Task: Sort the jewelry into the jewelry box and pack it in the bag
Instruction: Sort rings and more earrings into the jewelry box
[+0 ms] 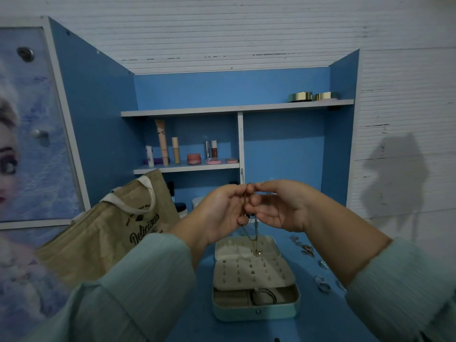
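Both hands are pinching a thin necklace (249, 193) at its top, the left hand (223, 213) and right hand (278, 206) fingertip to fingertip, its pendant dangling over the open jewelry box (255, 280) at six o'clock. The tan bag (108, 233) is standing at nine o'clock of the box, and loose rings (323, 285) are lying at three o'clock.

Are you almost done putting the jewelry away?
Not yet. A dark band already lies in the open jewelry box. Both hands, left hand and right hand, hold a necklace above it. Rings and chains wait on the table; the bag is unpacked.
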The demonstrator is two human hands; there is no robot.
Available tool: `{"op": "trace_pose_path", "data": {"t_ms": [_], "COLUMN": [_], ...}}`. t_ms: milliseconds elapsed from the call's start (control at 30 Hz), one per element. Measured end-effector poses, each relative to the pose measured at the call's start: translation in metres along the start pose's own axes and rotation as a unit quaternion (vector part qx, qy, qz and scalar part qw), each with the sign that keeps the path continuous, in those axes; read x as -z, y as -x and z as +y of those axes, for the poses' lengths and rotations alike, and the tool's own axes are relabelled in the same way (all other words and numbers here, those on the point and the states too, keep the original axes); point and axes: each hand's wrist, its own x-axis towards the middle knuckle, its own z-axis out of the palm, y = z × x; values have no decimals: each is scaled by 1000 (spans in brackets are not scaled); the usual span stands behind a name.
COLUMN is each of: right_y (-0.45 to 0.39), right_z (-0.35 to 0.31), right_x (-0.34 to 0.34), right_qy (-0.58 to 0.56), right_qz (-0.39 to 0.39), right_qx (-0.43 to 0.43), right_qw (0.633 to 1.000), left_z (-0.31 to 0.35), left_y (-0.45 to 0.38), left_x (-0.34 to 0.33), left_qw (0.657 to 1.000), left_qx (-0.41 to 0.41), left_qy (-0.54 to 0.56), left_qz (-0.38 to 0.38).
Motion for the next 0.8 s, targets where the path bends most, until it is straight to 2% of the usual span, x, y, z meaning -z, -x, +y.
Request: {"op": "trace_pose_path", "data": {"t_ms": [133, 367, 633, 800], "right_y": [-1, -23, -57, -82], "right_z": [-2, 1, 14, 23], "right_x": [1, 4, 1, -1], "right_qy": [60, 177, 179, 193], "right_qz": [-9, 50, 71, 49], "right_qx": [18, 101, 219, 211], "right_qw": [998, 978, 957, 957], "left_z": [2, 5, 1, -6], "left_y": [-4, -14, -29, -41], "left_x": [6, 24, 48, 61], "left_qw": [1000, 999, 997, 996], "left_qx": [11, 39, 57, 45], "left_qy": [-28, -36, -50, -53], "left_qz": [-7, -10, 10, 47]}}
